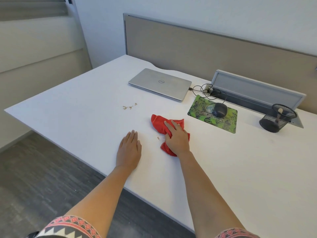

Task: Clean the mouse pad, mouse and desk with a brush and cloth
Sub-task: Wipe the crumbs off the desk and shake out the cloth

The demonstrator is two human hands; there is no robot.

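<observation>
My right hand (177, 139) presses down on a crumpled red cloth (158, 122) on the white desk (77, 107), fingers curled over the fabric. My left hand (129, 149) lies flat on the desk beside it, palm down, holding nothing. A small brown crumb (158, 138) sits between the two hands. A patch of brown crumbs (129, 106) lies farther back. To the right, a dark mouse (220, 109) rests on a green patterned mouse pad (202, 110). A brush handle (279, 112) stands in a black mesh cup (274, 123).
A shut silver laptop (159, 84) lies at the back with a cable (199, 89) running to a grey cable tray (257, 90). A beige partition (205, 48) borders the desk's far side. The desk's left and near edges drop to dark flooring (34, 177).
</observation>
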